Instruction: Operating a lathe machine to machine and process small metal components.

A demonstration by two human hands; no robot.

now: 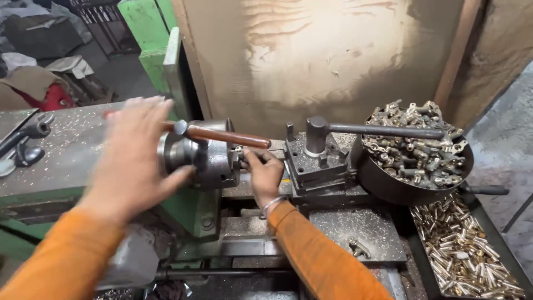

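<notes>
My left hand [136, 155] is blurred, fingers spread, over the wooden-handled chuck lever [225, 135] on top of the lathe's steel chuck [214, 161]; whether it touches the lever I cannot tell. My right hand [265, 173] reaches to the chuck's face, its fingers closed on a small metal part [240, 150] at the jaws. Both arms wear orange sleeves. Right of that hand stands the dark tool post [316, 161] with a long grey handle [388, 131].
A dark round pan [383, 186] heaped with brass fittings sits at right. Below it a tray [422, 261] holds several shiny brass pieces. One fitting [359, 248] lies on the carriage plate. The green lathe body [183, 211] and a plywood board [322, 55] stand behind.
</notes>
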